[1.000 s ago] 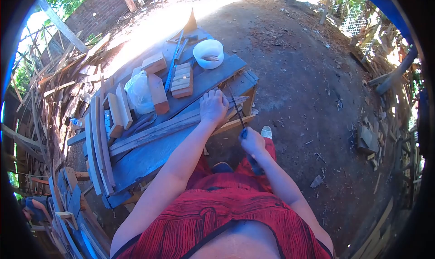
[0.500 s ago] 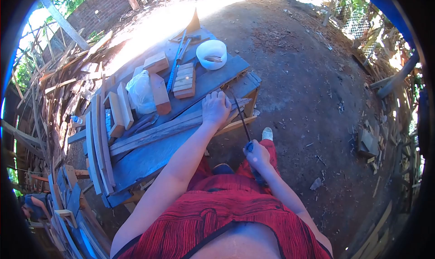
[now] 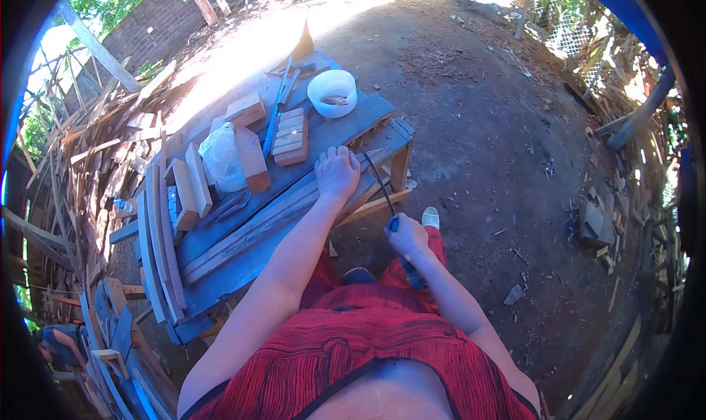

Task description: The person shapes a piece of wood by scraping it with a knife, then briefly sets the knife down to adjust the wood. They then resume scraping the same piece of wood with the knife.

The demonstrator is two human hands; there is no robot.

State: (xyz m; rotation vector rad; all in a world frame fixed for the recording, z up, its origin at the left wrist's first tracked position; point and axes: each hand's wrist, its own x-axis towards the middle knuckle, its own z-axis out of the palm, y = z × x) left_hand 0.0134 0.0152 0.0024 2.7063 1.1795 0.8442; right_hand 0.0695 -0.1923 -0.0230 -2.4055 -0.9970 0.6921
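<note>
My left hand is closed over the far end of a long wooden strip and presses it on the workbench. In my right hand, just off the bench's near side, is the handle of a handsaw. Its thin dark blade appears almost edge-on and crosses the strip's end, to the right of my left hand. How deep the blade sits in the wood cannot be made out.
On the bench stand a white bowl, a wood block stack, a plastic bag, a blue rule-like strip and a hammer. Curved wooden pieces lie at left. Scrap wood piles flank the yard; a person is at lower left.
My right hand has moved forward toward the bench with the handsaw, and less blade shows between hand and strip. My left hand keeps its place on the wood. The view has shifted slightly.
</note>
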